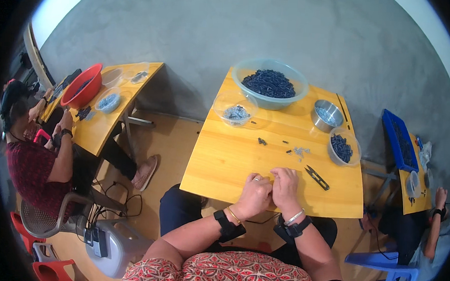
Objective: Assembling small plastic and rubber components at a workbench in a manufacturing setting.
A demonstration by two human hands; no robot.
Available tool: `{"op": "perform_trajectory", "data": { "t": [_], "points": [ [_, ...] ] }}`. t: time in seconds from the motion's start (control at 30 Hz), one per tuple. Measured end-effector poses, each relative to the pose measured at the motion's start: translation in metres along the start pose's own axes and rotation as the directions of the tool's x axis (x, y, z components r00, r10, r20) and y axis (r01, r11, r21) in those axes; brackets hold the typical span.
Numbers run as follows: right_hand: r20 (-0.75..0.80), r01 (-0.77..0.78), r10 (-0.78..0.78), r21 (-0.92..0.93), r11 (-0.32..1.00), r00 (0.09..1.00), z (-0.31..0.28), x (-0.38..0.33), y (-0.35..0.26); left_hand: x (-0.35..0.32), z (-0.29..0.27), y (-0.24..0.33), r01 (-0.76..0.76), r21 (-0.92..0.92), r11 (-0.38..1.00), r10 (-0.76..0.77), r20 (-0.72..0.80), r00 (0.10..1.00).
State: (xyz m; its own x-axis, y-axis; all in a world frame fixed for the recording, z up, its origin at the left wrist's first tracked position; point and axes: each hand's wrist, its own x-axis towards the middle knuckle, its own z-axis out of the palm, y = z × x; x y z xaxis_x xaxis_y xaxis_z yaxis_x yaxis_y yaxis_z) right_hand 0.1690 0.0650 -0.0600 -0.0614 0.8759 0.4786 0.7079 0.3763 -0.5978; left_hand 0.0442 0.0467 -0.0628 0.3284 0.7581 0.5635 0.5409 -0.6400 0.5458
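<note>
Close together at the near edge of the yellow table (223, 166), my left hand (256, 194) and my right hand (286, 188) meet with curled fingers. Whatever they pinch, if anything, is hidden behind the fingers. Just right of them lie black thread snips (317, 178). Beyond the hands are a few small dark parts (262, 141) and a little heap of small clear pieces (299, 151). A clear tub of dark parts (341, 148) stands at the right edge, and a clear bowl with small pale pieces (236, 113) at the left.
A large pale-blue basin (297, 93) heaped with dark parts stands at the table's far side. Near it is a steel bowl (323, 126) of clear pieces. A person (40, 161) works at a table on the left, with a red basin (84, 98); another person's hand (440, 197) shows at the right.
</note>
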Motion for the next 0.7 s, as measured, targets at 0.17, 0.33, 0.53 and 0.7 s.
{"op": "perform_trajectory", "data": {
  "t": [0.17, 0.33, 0.53, 0.7],
  "points": [
    [0.028, 0.113, -0.113, 0.001, 0.994, 0.993, 0.002, -0.003, -0.001, -0.004, 0.002, -0.005, 0.015, -0.066, 0.998, -0.015, 0.001, 1.0],
    [0.043, 0.089, -0.087, -0.057, 0.994, 0.995, 0.0, -0.002, 0.003, -0.001, 0.007, -0.007, 0.035, -0.065, 0.997, -0.034, 0.007, 0.999],
    [0.005, 0.053, -0.053, -0.16, 0.986, 0.999, 0.007, -0.005, 0.003, 0.0, 0.006, -0.004, 0.019, -0.045, 0.999, -0.019, -0.01, 1.0],
    [0.021, 0.021, -0.02, -0.074, 0.997, 1.0, 0.002, -0.009, 0.002, -0.004, 0.004, 0.001, 0.046, -0.018, 0.999, -0.045, 0.035, 0.998]
  ]
}}
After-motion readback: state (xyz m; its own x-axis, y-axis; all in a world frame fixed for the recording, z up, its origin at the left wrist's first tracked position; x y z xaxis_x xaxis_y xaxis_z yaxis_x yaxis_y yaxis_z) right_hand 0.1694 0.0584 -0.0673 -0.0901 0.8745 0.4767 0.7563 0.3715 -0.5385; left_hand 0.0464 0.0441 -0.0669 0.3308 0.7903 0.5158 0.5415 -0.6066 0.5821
